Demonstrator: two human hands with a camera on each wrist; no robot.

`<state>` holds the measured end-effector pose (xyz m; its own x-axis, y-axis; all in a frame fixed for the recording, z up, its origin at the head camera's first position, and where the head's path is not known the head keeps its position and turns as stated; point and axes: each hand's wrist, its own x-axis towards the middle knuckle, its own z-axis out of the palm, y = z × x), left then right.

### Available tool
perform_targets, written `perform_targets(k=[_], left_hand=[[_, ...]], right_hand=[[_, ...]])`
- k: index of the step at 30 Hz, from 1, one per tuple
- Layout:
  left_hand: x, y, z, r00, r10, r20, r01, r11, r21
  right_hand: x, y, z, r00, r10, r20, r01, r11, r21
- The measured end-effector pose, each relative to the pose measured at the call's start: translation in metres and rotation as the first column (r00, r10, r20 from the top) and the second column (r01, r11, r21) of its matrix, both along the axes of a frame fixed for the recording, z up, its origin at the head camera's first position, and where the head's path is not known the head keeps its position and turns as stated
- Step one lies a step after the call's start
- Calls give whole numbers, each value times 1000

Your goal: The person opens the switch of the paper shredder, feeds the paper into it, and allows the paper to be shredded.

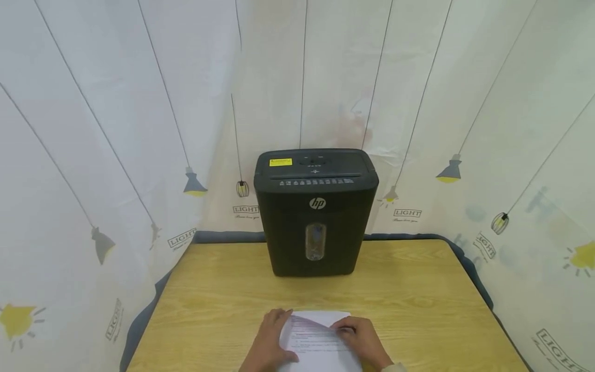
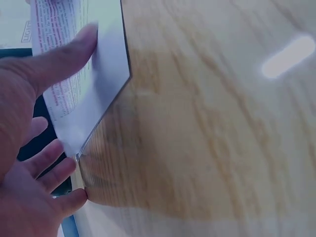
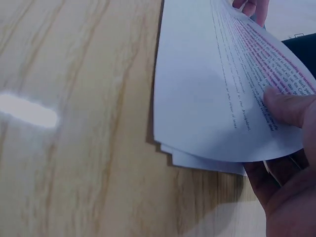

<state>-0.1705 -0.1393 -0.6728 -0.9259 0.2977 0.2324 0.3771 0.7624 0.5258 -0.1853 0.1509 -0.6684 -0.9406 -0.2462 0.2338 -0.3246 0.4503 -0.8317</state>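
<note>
A printed sheet of paper (image 1: pixel 318 349) lies on top of a small stack of white sheets (image 1: pixel 321 315) at the front of the table. My right hand (image 1: pixel 361 338) pinches its right edge and lifts it into a curve, thumb on the print. In the right wrist view, more sheets (image 3: pixel 202 164) show under the bowed page. My left hand (image 1: pixel 269 340) rests at the stack's left side. Its thumb (image 2: pixel 69 58) lies over the paper, and the other fingers (image 2: pixel 55 173) spread loosely along the edge.
Behind the papers, a black HP paper shredder (image 1: pixel 288 232) stands upright near the back edge, its slot on top. The wooden table (image 1: pixel 209 294) is enclosed by a pale curtain (image 1: pixel 274 67) printed with hanging lamps.
</note>
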Motion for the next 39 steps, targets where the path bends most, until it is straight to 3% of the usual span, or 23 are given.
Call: perform_targets(k=[6, 10, 12, 15, 19, 23, 29, 33, 39], left_hand=[[-4, -1, 3, 995, 65, -78, -61, 997, 57], [-3, -4, 2, 994, 92, -63, -84, 989, 121], [-3, -5, 1, 996, 87, -6, -85, 981, 174], [-6, -6, 4, 987, 74, 145, -111, 957, 268], [-9, -6, 10, 938, 86, 335, -210, 911, 355], [-11, -7, 13, 913, 90, 398, -264, 873, 410], [-16, -9, 18, 915, 85, 393, -274, 848, 453], [-17, -9, 23, 922, 95, 375, -278, 837, 472], [-20, -8, 30, 931, 126, 343, -285, 837, 467]], right_hand=[[-2, 4, -1, 994, -33, 103, 34, 999, -12], [-1, 7, 1, 984, -66, 167, 63, 998, 19], [0, 8, 1, 981, -72, 180, 68, 997, 28], [0, 9, 1, 974, -82, 213, 82, 997, 9], [-1, 10, 1, 956, -85, 281, 98, 995, -31], [-2, 10, 6, 940, -121, 320, 136, 990, -26], [-5, 7, 15, 928, -210, 309, 232, 972, -33], [-8, 8, 21, 930, -215, 298, 235, 972, -31], [-12, 11, 30, 934, -210, 289, 235, 970, -56]])
